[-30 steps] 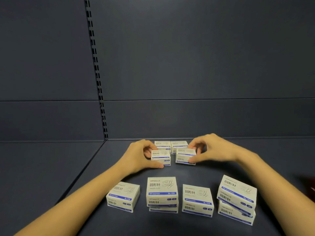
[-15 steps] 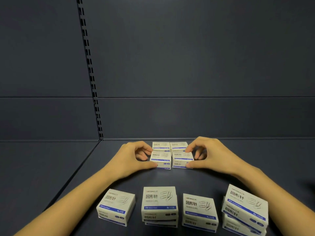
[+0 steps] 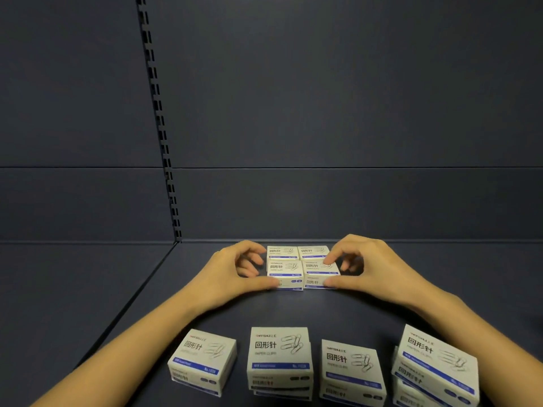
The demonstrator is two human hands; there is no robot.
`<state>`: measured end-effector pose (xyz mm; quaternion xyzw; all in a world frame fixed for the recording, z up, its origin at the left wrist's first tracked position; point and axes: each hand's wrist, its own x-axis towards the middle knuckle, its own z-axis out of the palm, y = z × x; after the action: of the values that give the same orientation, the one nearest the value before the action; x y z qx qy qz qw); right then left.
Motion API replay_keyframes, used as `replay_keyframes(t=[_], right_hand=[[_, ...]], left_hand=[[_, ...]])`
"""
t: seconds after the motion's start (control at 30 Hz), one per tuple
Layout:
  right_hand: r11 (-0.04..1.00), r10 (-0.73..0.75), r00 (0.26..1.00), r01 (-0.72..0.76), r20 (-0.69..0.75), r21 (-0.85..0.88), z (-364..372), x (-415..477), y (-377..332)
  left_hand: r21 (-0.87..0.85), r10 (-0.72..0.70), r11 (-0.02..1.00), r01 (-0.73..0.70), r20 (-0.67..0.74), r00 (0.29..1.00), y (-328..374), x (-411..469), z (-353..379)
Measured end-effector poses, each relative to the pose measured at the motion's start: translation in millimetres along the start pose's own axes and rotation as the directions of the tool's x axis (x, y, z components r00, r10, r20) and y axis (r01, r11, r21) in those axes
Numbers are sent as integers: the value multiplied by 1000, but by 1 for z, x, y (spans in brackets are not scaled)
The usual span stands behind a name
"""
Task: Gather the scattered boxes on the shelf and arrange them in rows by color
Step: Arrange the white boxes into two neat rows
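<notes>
Both hands close on a two-by-two block of white-and-blue boxes at the back of the shelf (image 3: 88,289).
The left hand (image 3: 232,274) pinches the front-left box (image 3: 284,270) between thumb and curled fingers. The right hand (image 3: 373,268) pinches the front-right box (image 3: 316,271), thumb on its front, forefinger on top. Both boxes touch the back pair (image 3: 298,251). A nearer row (image 3: 279,356) of boxes lies well apart.

i'm seeing four white-and-blue paper clip boxes (image 3: 284,267) packed tight two-by-two at the back of the shelf (image 3: 352,312), four more piles (image 3: 279,356) spaced loosely along the front, some stacked double.
</notes>
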<state>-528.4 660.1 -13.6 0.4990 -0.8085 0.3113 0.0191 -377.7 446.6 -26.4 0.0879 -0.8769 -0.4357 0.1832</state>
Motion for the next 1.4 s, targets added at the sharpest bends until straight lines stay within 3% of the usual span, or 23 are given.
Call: replay_keyframes(t=[0.1, 0.2, 0.37, 0.47, 0.63, 0.77, 0.9, 1.0, 1.17, 1.4], right_hand=[[1000, -21, 999, 22, -31, 12, -6, -5, -7], [982, -38, 999, 44, -35, 183, -15, -13, -22], [972, -120, 982, 86, 149, 217, -36, -31, -62], [978, -181, 938, 141, 297, 152, -39, -40, -87], [942, -201, 894, 288, 400, -172, -27, -47, -110], [901, -189, 894, 322, 406, -290, -18, -48, -115], [897, -196, 911, 316, 362, -310, -21, -47, -111], [928, -146, 946, 232, 291, -290, -35, -43, -99], [985, -35, 991, 57, 133, -162, -48, -32, -66], [996, 52, 986, -41, 160, -74, -35, -28, -32]], left_hand=[[-49, -18, 999, 21, 64, 998, 9, -13, -19], [-12, 6, 1000, -3, 252, 968, 24, -33, -43], [2, 5, 1000, -7, 489, 872, 30, -72, -73], [68, -28, 998, -10, 534, 845, 23, -94, -81], [125, -17, 992, -27, 338, 941, 12, -108, -70], [118, 8, 992, -40, 260, 966, 13, -111, -69], [125, 37, 991, -54, 131, 991, 16, -101, -72], [146, 47, 988, -51, 30, 998, 21, -87, -65], [138, 98, 986, -93, -30, 995, 30, -58, -31], [169, 116, 980, -108, -39, 992, 21, -35, 4]])
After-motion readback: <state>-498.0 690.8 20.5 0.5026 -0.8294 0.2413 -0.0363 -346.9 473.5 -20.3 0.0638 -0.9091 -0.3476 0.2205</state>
